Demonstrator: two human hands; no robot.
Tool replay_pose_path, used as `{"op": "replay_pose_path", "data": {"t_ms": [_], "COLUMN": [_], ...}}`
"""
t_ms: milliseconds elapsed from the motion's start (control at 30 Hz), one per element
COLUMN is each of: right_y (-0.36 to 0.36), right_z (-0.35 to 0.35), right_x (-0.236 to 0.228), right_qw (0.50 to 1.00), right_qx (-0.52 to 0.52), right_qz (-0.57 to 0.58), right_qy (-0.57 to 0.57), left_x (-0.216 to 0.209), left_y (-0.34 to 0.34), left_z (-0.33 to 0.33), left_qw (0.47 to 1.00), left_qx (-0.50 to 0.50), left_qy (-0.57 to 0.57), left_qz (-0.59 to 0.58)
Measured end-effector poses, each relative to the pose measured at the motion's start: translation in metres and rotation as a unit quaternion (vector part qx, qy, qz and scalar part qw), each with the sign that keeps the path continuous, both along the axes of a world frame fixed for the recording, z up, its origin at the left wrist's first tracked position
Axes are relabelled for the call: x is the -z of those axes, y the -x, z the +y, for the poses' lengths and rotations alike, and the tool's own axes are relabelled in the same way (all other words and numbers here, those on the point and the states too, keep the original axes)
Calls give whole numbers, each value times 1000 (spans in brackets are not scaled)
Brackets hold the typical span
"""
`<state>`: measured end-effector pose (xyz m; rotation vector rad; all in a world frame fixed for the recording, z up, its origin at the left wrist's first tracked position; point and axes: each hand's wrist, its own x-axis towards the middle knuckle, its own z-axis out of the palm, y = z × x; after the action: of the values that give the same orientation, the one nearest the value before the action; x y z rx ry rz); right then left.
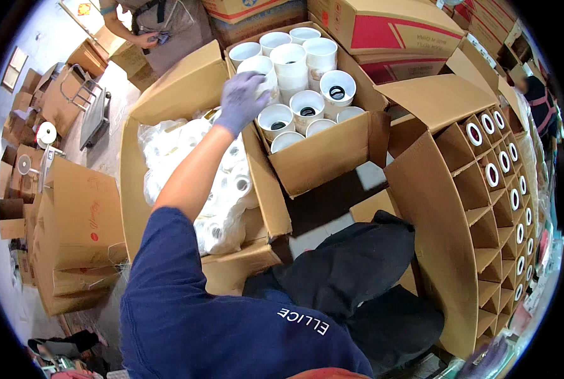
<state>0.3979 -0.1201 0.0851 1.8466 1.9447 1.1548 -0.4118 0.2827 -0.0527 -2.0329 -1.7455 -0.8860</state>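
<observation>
My left hand (241, 102), in a grey-purple glove, reaches over the left edge of an open cardboard box (326, 158). Its fingers curl at the rim of a white plastic cylinder (255, 64), and their tips are partly hidden. Several like cylinders stand upright in that box, some with a black ring-shaped part inside, such as the front cylinder (307, 108). Below my left forearm, a second open box (137, 189) holds small white spools (222, 189) in clear plastic. A purplish blur at the lower right rim may be my right hand (484, 362); its fingers cannot be made out.
At right, a tilted divided carton (443, 252) has white rings (492, 175) in several cells. Printed cartons (402, 28) are stacked behind. A co-worker's hand (147, 40) is at the upper left, near a flat trolley (94, 120). My dark-trousered legs (339, 265) lie between the boxes.
</observation>
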Motion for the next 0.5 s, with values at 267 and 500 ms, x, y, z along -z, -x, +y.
{"op": "replay_pose_path", "data": {"t_ms": [267, 500], "right_y": [238, 179], "right_z": [84, 37], "right_x": [2, 79], "right_qw": [962, 915], "right_qx": [-90, -96], "right_qz": [257, 384], "right_qy": [-2, -83], "left_x": [37, 115], "left_y": [74, 220], "left_z": [128, -71], "left_qw": [982, 919], "left_qx": [-162, -350], "left_qy": [-83, 132], "left_qz": [57, -126]}}
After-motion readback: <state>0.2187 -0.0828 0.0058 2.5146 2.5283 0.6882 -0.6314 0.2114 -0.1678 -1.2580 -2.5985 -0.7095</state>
